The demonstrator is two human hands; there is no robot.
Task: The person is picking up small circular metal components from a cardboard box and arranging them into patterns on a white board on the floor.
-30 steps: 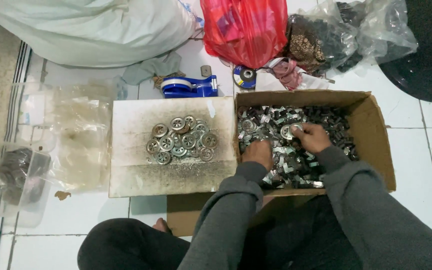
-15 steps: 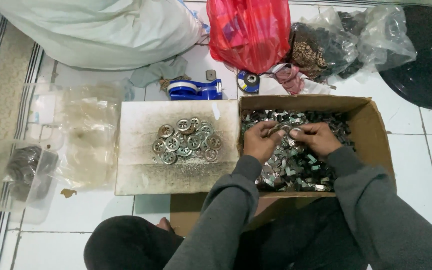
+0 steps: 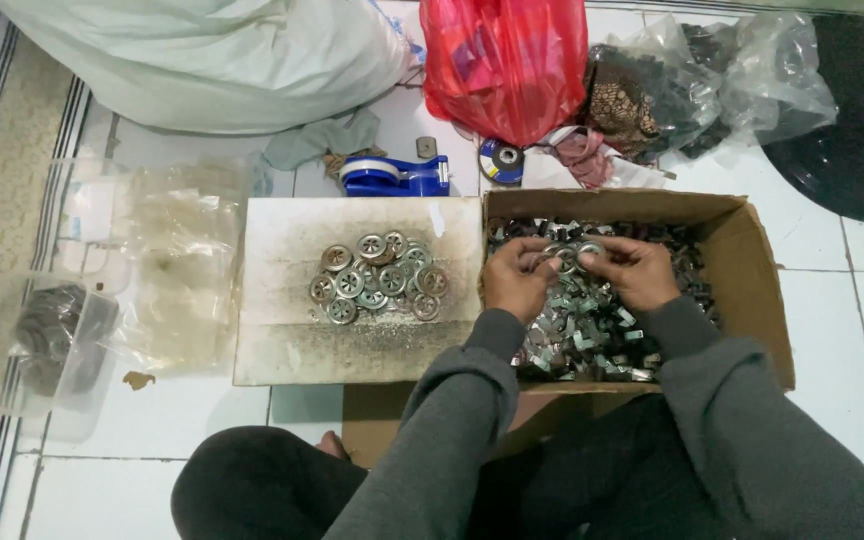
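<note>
Both my hands hover over an open cardboard box (image 3: 752, 290) filled with small grey metal parts (image 3: 592, 320). My left hand (image 3: 514, 277) and my right hand (image 3: 635, 270) meet at the fingertips and together hold a few round metal washers (image 3: 564, 256). To the left of the box lies a worn white board (image 3: 282, 340) with a pile of round slotted metal discs (image 3: 377, 277) on it. Grey sleeves cover both my arms.
A blue tape dispenser (image 3: 392, 176) and a small round disc (image 3: 501, 160) lie beyond the board. A red plastic bag (image 3: 507, 60), clear bags of dark parts (image 3: 692, 85), a large white sack (image 3: 202, 60) and a black round base (image 3: 852, 130) stand behind. Clear plastic bags (image 3: 162, 260) lie at left.
Both hands have lifted from digging in the box's parts and come together at the fingertips around a few washers. The view has shifted slightly.
</note>
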